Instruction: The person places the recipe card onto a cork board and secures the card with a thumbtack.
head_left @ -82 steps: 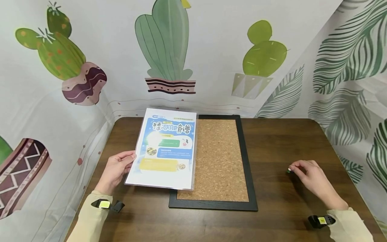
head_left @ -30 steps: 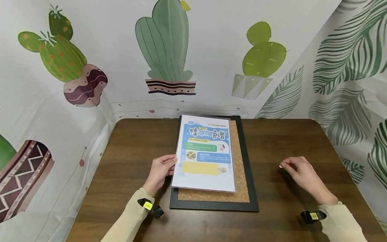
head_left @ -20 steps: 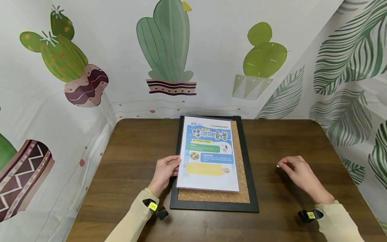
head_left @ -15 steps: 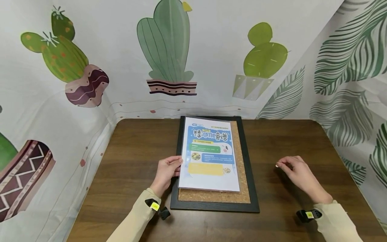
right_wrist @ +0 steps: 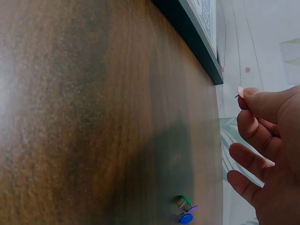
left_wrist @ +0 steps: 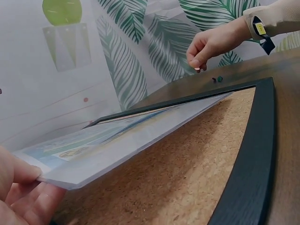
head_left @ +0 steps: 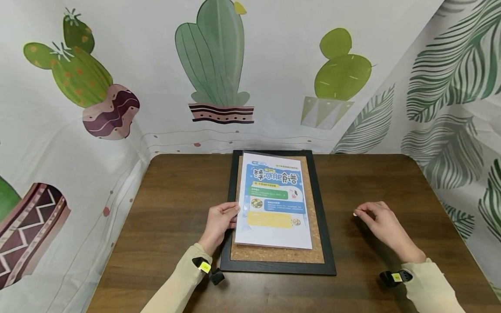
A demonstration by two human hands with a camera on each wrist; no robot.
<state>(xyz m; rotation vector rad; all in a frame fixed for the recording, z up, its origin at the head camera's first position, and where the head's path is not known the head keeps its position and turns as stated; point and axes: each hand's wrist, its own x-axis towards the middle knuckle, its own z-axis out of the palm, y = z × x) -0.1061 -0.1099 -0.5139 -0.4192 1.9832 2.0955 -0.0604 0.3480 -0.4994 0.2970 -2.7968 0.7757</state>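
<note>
My left hand (head_left: 219, 222) pinches the left edge of a laminated poster (head_left: 275, 200) printed with Chinese text on blue, green and yellow blocks. The poster lies over a cork board (head_left: 278, 267) with a black frame. In the left wrist view its near edge is raised above the cork, sloping down toward the far side. Right of the board, my right hand (head_left: 385, 224) holds a white-headed thumbtack (right_wrist: 240, 92) between thumb and forefinger, its pin showing. Its other fingers are loosely bent. Below it on the table lie a green thumbtack (right_wrist: 185, 199), a purple thumbtack (right_wrist: 192, 208) and a blue thumbtack (right_wrist: 186, 218).
A brown wooden table (head_left: 172, 187) carries the board near its back edge. Behind stands a white cloth backdrop (head_left: 278, 65) printed with cacti and leaves. A black wrist camera (head_left: 395, 278) sits on the right wrist, another wrist camera (head_left: 209, 270) on the left.
My left hand has carried the poster rightward from the board's left side until it lies over the cork. My right hand has drifted left toward the board, with the thumbtack still pinched.
</note>
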